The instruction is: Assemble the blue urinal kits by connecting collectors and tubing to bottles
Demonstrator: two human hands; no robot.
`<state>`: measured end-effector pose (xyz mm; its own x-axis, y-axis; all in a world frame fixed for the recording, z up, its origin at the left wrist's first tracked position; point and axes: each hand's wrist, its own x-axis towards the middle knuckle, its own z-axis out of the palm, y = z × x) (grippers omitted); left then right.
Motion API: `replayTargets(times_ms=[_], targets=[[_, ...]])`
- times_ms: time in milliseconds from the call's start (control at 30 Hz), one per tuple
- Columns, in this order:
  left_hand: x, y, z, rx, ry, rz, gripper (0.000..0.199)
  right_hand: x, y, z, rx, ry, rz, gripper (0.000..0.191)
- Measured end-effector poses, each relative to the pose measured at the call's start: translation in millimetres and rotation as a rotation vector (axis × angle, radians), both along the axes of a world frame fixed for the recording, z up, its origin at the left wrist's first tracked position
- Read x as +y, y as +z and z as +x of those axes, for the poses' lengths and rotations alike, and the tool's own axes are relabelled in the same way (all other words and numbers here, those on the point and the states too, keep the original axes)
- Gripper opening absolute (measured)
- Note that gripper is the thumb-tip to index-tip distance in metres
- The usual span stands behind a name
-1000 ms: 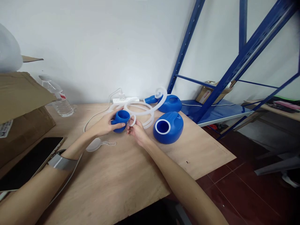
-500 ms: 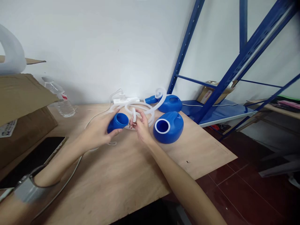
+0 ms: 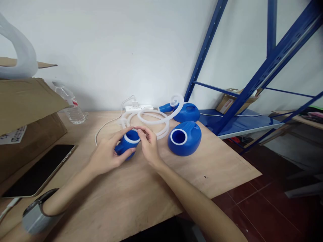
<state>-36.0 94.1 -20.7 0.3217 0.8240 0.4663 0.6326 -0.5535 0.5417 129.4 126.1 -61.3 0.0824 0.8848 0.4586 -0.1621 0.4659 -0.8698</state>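
My left hand (image 3: 107,153) is wrapped round a small blue cup-like piece (image 3: 125,148), whose mouth faces up. A white ring (image 3: 132,140) now sits on the rim of that piece. With its fingers pinched, my right hand (image 3: 149,146) holds the right side of the ring. Just right of my hands stands a blue container (image 3: 188,143) with a white ring round its open mouth. Behind it lies another blue container (image 3: 188,112), beside a blue piece (image 3: 166,107) and a coiled translucent hose (image 3: 161,132).
A cardboard box (image 3: 32,141), a water bottle (image 3: 73,107) and a phone (image 3: 40,171) are on the left. At the wall lies a white power strip (image 3: 143,108) with a cable. A blue metal shelf (image 3: 214,121) stands right of the wooden table (image 3: 141,195).
The white ring went from between my right fingers onto the blue piece's rim. My hands came together, and the blue piece is turned more upright.
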Motion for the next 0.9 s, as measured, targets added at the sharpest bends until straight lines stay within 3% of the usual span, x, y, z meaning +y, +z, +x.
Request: replayTargets(times_ms=[167,333,567,733,900], targets=[[-2.5,-13.1,11.1,-0.241,-0.015,-0.105,0.071,-8.2,2.1,-8.7,0.108,0.029,-0.038,0.032],[-2.0,-24.8,9.3,-0.309,-0.036,-0.105,0.066,-16.9,-0.4,-17.0,0.15,0.053,-0.068,0.037],[-5.8,-21.2,16.7,-0.288,0.022,-0.025,0.063,-19.7,0.7,-20.9,0.174,-0.026,-0.019,0.034],[-1.8,-17.1,19.6,-0.285,0.023,-0.056,0.062,-13.7,-1.3,-21.2,0.206,-0.042,-0.029,0.033],[2.5,-24.6,19.8,-0.353,0.01,-0.183,0.083,-13.0,-2.4,-17.9,0.212,-0.008,-0.038,0.031]])
